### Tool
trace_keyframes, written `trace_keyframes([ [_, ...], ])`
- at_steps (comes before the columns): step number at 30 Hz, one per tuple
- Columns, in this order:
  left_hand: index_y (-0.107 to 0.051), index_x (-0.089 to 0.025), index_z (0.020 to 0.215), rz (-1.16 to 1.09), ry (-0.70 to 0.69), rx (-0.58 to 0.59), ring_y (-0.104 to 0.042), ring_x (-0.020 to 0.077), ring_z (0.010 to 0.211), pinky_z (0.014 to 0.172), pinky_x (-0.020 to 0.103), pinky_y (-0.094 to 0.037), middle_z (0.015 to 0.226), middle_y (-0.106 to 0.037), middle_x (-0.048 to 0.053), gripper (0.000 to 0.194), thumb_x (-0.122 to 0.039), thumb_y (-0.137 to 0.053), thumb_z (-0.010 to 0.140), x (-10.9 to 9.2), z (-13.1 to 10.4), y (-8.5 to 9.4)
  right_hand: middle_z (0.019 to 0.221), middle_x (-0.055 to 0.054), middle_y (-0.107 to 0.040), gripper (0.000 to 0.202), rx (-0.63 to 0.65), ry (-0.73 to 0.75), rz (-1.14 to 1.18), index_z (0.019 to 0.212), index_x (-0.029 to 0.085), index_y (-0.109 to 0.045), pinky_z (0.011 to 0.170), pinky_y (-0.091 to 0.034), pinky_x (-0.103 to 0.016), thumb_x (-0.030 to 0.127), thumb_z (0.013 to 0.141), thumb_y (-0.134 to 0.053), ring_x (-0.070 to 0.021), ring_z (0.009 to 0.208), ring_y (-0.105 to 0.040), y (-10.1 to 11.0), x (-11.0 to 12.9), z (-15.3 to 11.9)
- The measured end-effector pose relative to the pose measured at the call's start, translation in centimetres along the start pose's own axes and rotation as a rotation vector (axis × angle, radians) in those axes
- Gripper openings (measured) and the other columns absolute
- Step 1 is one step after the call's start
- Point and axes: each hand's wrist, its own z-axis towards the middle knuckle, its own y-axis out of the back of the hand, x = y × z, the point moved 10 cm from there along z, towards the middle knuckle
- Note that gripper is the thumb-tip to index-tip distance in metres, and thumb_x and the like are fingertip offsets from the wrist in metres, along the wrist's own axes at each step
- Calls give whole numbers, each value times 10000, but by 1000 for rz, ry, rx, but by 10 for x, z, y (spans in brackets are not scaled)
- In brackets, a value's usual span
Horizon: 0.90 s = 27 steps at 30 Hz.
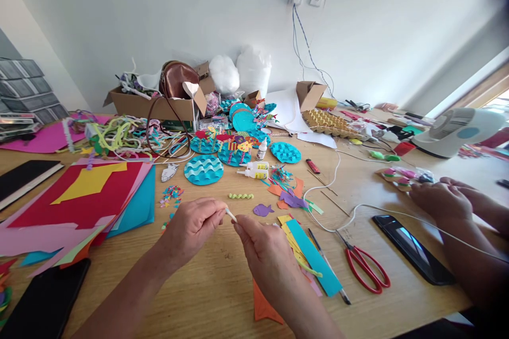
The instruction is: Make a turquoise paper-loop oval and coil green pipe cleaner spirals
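Above the near middle of the table, both my hands are closed in a pinch on a thin white stick-like piece, perhaps a pipe cleaner. My left hand grips one end and my right hand the other; only a short stretch shows between the fingertips. Just beyond lies a coiled lime-green pipe cleaner, with a purple paper fish beside it. A yellow-green pipe cleaner pokes out right of my right hand, over a blue paper strip. Orange paper is partly hidden beneath that hand.
Coloured sheets are stacked at left. Glue bottles and wavy blue discs stand beyond my hands. Red-handled scissors, a white cable and a phone lie right, near another person's hands.
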Motion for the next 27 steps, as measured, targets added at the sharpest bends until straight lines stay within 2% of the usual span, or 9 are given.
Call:
trace_keyframes([
  [5,-608,-151,735,-4,-7,-62,-553,87,545,533,168,-400,591,-583,-14,205,-128,-427,830,3,-1,3,498,51,-385,264,-6,2,2,662,207,-452,471,-149,-241,262,893,-336,-91,454,-291,0,1,1],
  [12,-625,-156,848,-148,64,15,-596,96,596,546,161,-442,664,-637,-2,205,-189,-423,856,9,-1,-1,512,47,-386,313,33,2,114,640,208,-436,474,-194,-223,317,906,-314,-94,465,-319,0,-1,4],
  [19,-613,-164,727,-8,4,28,-558,95,556,534,175,-409,587,-587,-17,252,-201,-404,864,-1,3,1,496,46,-409,296,-41,27,5,633,200,-475,472,-177,-232,274,891,-350,-89,449,-317,5,1,2],
  [27,-608,-163,716,8,30,-55,-544,83,520,493,167,-394,557,-580,-27,240,-166,-400,836,3,0,2,489,49,-414,291,-46,18,-17,660,203,-492,464,-158,-237,283,898,-345,-89,444,-301,3,2,2],
])
